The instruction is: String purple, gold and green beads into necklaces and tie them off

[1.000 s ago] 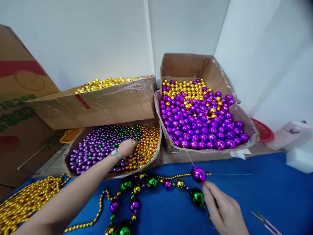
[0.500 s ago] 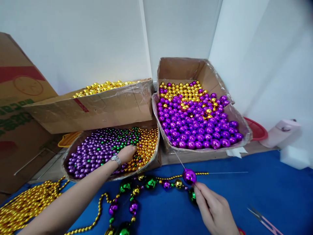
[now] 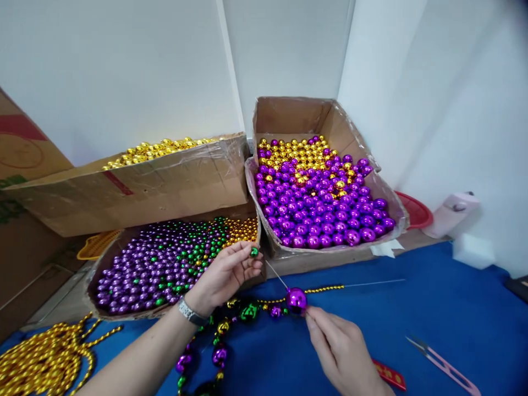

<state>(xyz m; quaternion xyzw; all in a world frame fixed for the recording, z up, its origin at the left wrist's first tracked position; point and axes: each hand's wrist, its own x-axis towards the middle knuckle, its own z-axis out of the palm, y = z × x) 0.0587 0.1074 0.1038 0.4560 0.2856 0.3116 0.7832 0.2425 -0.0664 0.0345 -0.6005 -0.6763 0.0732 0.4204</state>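
Between thumb and fingertips, my left hand (image 3: 231,269) pinches a small green bead (image 3: 254,252) in front of the box of small beads (image 3: 152,269), which holds purple, green and gold ones. Lower and to the right, my right hand (image 3: 342,344) grips a large purple bead (image 3: 296,301) at its near side. A thin needle or stiff wire (image 3: 276,275) sticks up from that bead toward the green one; the two beads are apart. Behind and below lies a strand of large green, gold and purple beads (image 3: 249,313) on the blue cloth (image 3: 433,297).
A box of bigger purple and gold beads (image 3: 322,214) stands at the back right, a box of gold beads (image 3: 160,148) at the back left. Gold bead strings (image 3: 45,352) lie at left. Pink thread snips (image 3: 443,366) and a red packet (image 3: 390,374) lie at right.
My left hand has come up out of the small-bead box, rightward, with a green bead in its fingers. My right hand keeps hold of the purple bead. The view has shifted a little.
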